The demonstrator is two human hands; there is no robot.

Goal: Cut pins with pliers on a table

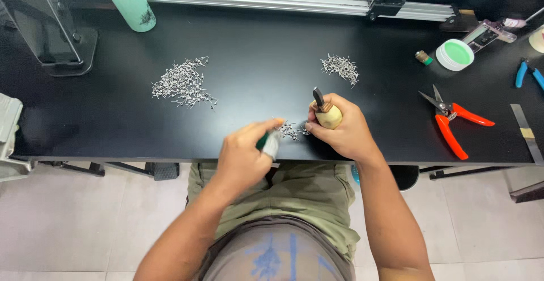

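My right hand (341, 129) grips a tool with a pale wooden handle (327, 115), its dark metal tip pointing up and away. My left hand (245, 155) is closed on a small green and white object (268, 142), blurred by motion. Between the two hands, near the table's front edge, lies a small cluster of tiny metal pins (290, 131). A large heap of the same pins (183, 83) lies to the left on the black table (260, 48). A smaller heap (340, 67) lies beyond my right hand.
Orange-handled snips (451, 121) lie to the right, with a round white and green tin (455, 54), blue-handled pliers (528, 72) and a metal ruler (527, 133). A teal bottle (128, 1) and a black stand (48, 28) are at the back left; an aluminium rail (283, 0) runs along the back.
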